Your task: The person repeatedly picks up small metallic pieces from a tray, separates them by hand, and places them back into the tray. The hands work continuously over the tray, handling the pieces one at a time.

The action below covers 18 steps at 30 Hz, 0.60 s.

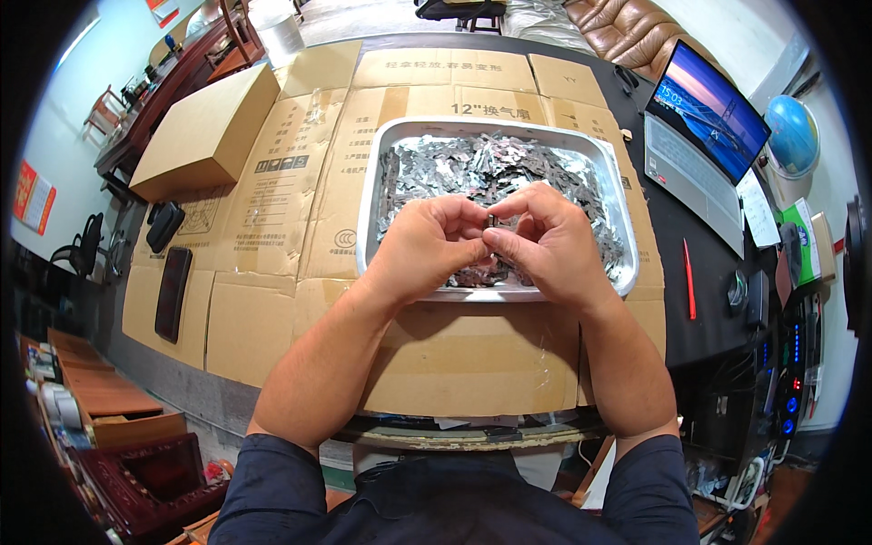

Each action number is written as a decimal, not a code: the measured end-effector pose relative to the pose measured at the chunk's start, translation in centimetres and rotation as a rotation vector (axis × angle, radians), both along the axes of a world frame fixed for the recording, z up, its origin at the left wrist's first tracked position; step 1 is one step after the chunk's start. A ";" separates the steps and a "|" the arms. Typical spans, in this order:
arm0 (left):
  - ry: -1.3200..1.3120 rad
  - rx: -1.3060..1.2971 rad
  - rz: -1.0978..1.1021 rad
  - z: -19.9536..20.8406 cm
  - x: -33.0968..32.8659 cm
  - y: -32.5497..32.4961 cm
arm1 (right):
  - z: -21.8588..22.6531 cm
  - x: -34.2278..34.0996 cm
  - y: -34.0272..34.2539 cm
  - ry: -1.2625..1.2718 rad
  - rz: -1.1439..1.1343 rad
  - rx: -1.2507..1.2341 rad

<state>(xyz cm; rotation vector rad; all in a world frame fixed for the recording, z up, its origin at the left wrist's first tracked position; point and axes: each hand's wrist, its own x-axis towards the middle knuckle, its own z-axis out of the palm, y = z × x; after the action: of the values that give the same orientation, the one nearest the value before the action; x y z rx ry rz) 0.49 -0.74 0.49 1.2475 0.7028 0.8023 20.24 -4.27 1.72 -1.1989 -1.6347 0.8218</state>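
A white rectangular tray [374, 186] lies on flattened cardboard, heaped with many small flat grey metal-like pieces [490, 163]. Above the tray's near half, my left hand [433, 243] and my right hand [545, 238] meet at the fingertips. Both are pinched closed around a small dark piece [491, 220] that shows between the fingers. Its exact shape is mostly hidden by my thumbs and forefingers. A few pieces show below the hands, near the tray's front wall.
Flattened cardboard [263, 227] covers most of the table. To the left are a closed cardboard box [209, 127], a phone [173, 293] and a small black case [164, 227]. At right stand an open laptop [699, 145], a red pen [689, 280] and a globe [792, 136].
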 end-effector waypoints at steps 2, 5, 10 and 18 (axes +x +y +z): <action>0.028 0.033 -0.002 -0.1 0.0 0.0 | 0.0 0.1 0.1 0.028 0.018 -0.011; 0.023 0.021 0.022 -0.1 -0.2 0.1 | 0.1 0.9 0.6 0.096 -0.071 -0.055; -0.140 -0.040 0.165 0.1 -1.1 1.3 | 0.4 3.1 1.9 0.080 -0.316 0.050; -0.221 -0.180 0.297 0.3 -2.2 2.2 | -0.2 2.7 1.5 -0.313 -0.146 0.092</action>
<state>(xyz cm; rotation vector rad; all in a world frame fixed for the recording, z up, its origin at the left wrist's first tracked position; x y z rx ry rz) -1.76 1.47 0.76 0.8870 0.7704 1.0783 22.94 -2.79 1.52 -1.4160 -1.7868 0.4789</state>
